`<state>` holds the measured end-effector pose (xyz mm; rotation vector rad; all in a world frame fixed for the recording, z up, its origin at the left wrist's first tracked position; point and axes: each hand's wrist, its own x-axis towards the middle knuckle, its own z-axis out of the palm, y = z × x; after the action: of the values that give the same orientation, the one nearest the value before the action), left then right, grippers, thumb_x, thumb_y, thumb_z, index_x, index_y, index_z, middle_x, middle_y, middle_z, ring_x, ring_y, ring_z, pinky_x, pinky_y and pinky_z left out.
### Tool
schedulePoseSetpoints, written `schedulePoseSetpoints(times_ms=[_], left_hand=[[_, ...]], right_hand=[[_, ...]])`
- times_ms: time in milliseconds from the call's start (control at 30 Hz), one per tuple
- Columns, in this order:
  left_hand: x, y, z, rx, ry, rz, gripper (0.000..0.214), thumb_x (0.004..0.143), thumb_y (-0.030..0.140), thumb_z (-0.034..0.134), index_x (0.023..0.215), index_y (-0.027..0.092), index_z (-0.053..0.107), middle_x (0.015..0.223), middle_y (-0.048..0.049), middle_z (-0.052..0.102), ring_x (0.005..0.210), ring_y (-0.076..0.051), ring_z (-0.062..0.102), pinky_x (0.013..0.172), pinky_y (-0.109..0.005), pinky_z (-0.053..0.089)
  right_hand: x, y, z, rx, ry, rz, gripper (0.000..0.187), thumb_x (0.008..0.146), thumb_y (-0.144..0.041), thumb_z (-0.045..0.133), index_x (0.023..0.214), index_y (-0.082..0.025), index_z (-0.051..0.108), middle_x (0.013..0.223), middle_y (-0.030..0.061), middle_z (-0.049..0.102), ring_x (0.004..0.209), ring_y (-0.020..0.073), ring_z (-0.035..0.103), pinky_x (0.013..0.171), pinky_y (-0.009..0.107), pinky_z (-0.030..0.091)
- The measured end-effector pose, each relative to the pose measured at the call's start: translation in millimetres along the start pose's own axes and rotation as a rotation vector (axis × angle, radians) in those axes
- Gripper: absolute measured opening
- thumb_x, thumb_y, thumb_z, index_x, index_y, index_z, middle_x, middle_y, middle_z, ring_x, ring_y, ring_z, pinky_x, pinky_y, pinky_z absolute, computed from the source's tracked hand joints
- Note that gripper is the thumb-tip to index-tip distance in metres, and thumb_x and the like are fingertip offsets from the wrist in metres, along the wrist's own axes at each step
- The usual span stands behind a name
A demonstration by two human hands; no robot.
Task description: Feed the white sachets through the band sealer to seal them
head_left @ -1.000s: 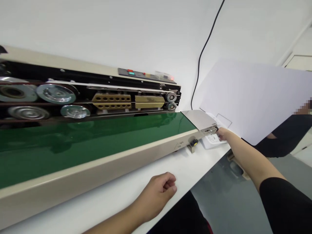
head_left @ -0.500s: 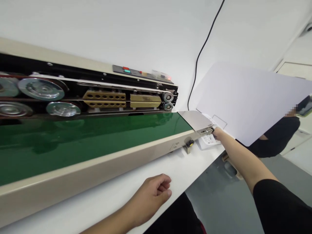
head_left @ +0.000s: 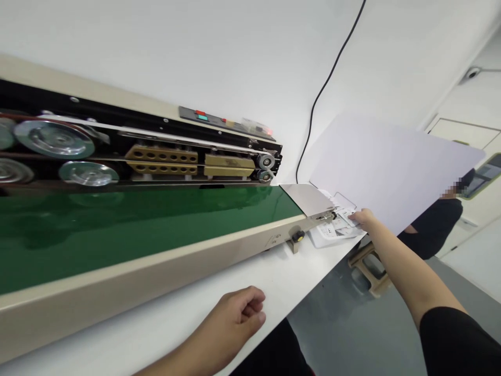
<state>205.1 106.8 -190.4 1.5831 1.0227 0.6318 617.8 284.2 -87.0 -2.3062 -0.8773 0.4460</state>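
My left hand (head_left: 237, 326) rests near the table's front edge, its fingers curled in with nothing visible in them. Far to the right, beyond the end plate (head_left: 307, 198) of a band sealer, my right hand (head_left: 363, 218) pinches a white printed packet (head_left: 346, 215). It holds the packet over a shallow white tray (head_left: 321, 241) containing several similar packets. A green conveyor belt (head_left: 156, 230) runs along the sealer, below its metal wheels (head_left: 55, 138) and brass-coloured blocks (head_left: 229, 166).
A control strip (head_left: 211, 119) with coloured switches tops the sealer. A black cable (head_left: 319, 96) hangs behind it. A large white board (head_left: 387, 167) leans at the right. Beyond it are a person in dark clothing (head_left: 438, 227) and a beige stool (head_left: 370, 269). A black knob (head_left: 298, 236) sticks out.
My right hand has moved right, out from behind the sealer's end, and a packet now shows in its fingers. The view has shifted slightly. My left hand keeps its curled pose.
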Motion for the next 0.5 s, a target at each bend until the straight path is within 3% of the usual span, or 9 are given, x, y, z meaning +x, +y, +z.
schedulePoseSetpoints(times_ms=[500], left_hand=[[0.6, 3.0, 0.3, -0.011, -0.004, 0.002, 0.023, 0.074, 0.034, 0.051, 0.09, 0.018, 0.058, 0.088, -0.0039, 0.06, 0.078, -0.019, 0.056, 0.074, -0.029, 0.045]], right_hand=[[5.2, 6.6, -28.0, 0.387, -0.065, 0.194, 0.02, 0.089, -0.025, 0.054, 0.104, -0.012, 0.055, 0.092, 0.0039, 0.059, 0.072, 0.0122, 0.059, 0.062, 0.027, 0.052]])
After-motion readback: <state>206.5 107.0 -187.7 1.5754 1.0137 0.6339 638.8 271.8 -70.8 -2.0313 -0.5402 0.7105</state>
